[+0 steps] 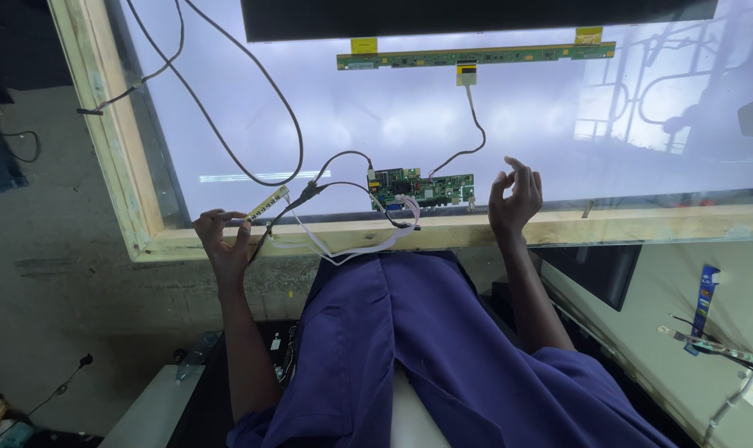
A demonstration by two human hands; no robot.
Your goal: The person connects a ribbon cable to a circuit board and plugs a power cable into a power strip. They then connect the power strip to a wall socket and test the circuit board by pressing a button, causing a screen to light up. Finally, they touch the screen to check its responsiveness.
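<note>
While the left hand (225, 235) pinches one end of a narrow pale strip board (264, 205) between thumb and fingertips, the right hand (513, 199) hangs free above the glass with its fingers loosely curled and nothing in its grasp. The strip board slants up and to the right from the left hand, and its far end meets a bundle of black cables (227, 141) that loop across the lit surface. That surface is a large glowing light table (376, 108) set in a pale wooden frame (119, 149); the left hand sits over the frame's near corner, touching the strip only.

Between the 2 hands lies a small green circuit board (422, 189), flat on the glass just beyond the near rail of the frame. A white ribbon of wires (343, 249) runs from it down over the rail toward the person's lap, and a thin grey flat cable (473, 124) climbs from it to a long, slim green board (476, 57) lying across the top of the table, just below a dark panel (476, 17). The right hand is near the small circuit board's right end but not touching it. A purple garment (443, 348) covers the person's lap below the rail.
</note>
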